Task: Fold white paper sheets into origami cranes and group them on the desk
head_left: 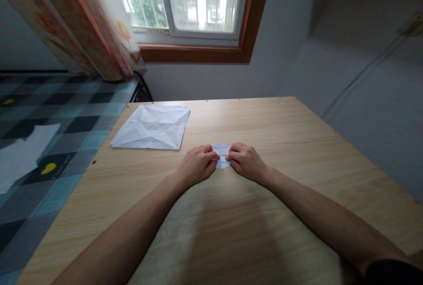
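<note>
A small piece of folded white paper (222,149) lies at the middle of the wooden table (264,122), with crease lines on its face. My left hand (199,161) pinches its left side between thumb and curled fingers. On the opposite side, my right hand (246,159) grips the right edge in the same way. Both thumbs rest near the paper's centre, a short gap apart. The paper's side edges are hidden under my fingers.
Creased white paper sheets (153,126) lie at the table's far left. Beside the table, a checkered bed cover (79,122) holds more white paper (26,155). A curtain (89,20) and window (201,3) are behind. Along the right wall runs a cable (360,75).
</note>
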Available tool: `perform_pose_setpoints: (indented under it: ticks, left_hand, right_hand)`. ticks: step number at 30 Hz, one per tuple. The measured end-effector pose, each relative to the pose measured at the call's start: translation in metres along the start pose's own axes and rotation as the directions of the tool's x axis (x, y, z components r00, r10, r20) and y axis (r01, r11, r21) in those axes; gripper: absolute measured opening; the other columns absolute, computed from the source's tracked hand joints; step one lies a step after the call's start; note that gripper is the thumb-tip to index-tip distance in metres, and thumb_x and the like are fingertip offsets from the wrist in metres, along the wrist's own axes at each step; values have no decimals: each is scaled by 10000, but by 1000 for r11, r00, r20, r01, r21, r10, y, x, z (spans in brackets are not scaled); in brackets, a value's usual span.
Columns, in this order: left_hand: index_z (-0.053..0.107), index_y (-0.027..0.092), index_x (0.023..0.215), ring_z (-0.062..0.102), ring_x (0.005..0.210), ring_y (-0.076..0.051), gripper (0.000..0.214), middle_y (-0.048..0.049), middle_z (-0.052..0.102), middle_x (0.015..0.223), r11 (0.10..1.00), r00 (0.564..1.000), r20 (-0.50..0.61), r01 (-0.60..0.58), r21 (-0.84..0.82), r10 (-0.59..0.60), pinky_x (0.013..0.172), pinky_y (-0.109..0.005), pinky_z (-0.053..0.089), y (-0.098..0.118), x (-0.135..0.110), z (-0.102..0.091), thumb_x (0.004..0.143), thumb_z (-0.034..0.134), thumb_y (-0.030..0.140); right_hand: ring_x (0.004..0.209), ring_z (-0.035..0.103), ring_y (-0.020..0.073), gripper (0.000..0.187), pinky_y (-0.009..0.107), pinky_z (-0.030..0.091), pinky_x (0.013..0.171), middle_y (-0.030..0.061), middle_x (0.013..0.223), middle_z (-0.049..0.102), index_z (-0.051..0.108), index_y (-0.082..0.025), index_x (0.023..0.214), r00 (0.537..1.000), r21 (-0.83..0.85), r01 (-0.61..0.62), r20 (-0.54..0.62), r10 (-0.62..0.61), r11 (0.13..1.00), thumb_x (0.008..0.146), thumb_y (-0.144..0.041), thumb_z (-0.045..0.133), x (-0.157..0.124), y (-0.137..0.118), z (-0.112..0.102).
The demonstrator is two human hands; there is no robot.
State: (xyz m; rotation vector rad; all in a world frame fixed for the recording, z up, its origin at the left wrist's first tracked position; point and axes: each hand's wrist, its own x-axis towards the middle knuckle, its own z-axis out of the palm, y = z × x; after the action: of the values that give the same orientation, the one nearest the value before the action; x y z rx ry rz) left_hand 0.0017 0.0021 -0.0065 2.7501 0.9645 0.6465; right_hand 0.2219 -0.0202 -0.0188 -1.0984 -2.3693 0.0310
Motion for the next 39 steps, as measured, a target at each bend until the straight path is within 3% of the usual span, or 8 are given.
perform_pose_setpoints:
  ticks: [3,6,8,11,17,24,31,39]
  left_hand:
    - [752,199,834,597,722,-160,241,-42,631,799,1000,1000,-9,12,-8,-12,694,-295,466,1,1,0,929,553,297]
    - [759,208,830,580,727,-157,255,-41,625,792,1000,1000,-16,5,-3,-5,698,-294,459,0,1,0,944,558,316]
    - [768,215,864,570,748,-164,221,-43,627,796,1000,1000,-19,-6,12,6,715,-302,460,0,1,0,936,579,304]
    - [775,229,873,560,813,-188,200,-56,639,850,998,999,-42,-10,59,13,764,-334,465,-1,1,-1,926,597,304]
    - [769,252,855,532,1090,-268,153,-73,630,1214,991,995,-91,-34,128,45,926,-451,444,0,0,-2,900,634,308]
    - [741,236,934,556,1076,-254,140,-76,647,1217,993,997,-61,-30,118,37,934,-439,457,-1,0,0,910,610,280]
    - [655,237,1233,542,1127,-289,320,-113,616,1288,993,1000,21,-11,120,9,955,-488,458,0,1,1,942,525,264]
    - [702,268,1162,504,1196,-296,288,-111,597,1310,992,1000,7,18,122,-19,1003,-509,430,-1,0,3,961,497,286]
  right_hand:
    - [863,577,218,189,348,493,802,72,851,659,671,-197,748,997,60,-46,-62,50,997,827,-78,547,0,2,-1]
    - [993,580,244,180,403,495,908,104,1041,682,683,-180,949,989,130,-86,-112,101,988,839,-105,562,2,3,0]
    - [1085,568,266,261,444,474,977,136,1163,667,652,-153,1103,988,156,-111,-88,126,982,851,-138,586,3,3,0]
    - [1081,586,266,328,455,477,978,136,1151,684,618,-148,1184,990,199,-138,-9,143,970,857,-136,590,4,3,0]
    - [1055,609,263,386,451,484,952,132,1150,698,600,-151,1242,987,195,-124,-80,142,973,857,-126,579,2,4,0]
    - [1082,589,257,335,444,453,981,109,1138,698,621,-181,1227,988,149,-154,20,152,977,899,-162,556,3,5,1]
    - [1135,543,289,367,471,431,997,155,1238,639,613,-139,1242,963,63,-270,14,269,961,885,-225,602,4,6,4]
    - [1154,535,275,258,472,420,1000,125,1235,638,673,-186,1143,969,81,-248,19,247,965,894,-229,617,4,8,4]
